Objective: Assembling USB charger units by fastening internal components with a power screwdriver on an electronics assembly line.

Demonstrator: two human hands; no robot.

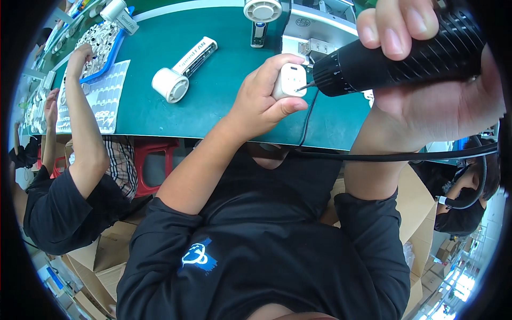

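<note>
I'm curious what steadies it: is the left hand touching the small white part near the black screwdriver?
Touching. The head view shows the left hand gripping the white part, with thumb and fingers against opposite sides.

The left hand (261, 101) is pinching above the green tabletop (144, 109) while the right hand (421, 109) is gripping toward its right end.

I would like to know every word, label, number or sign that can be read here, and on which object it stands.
I won't copy wording; it stands here:
Lying white fan: dark lettering along handle.
Upper-left white fan: similar lettering.
Silver machine: dark oval mark.
Black electric screwdriver: pale collar marks, too small to read.
Black shirt: blue-and-white emblem.
</note>
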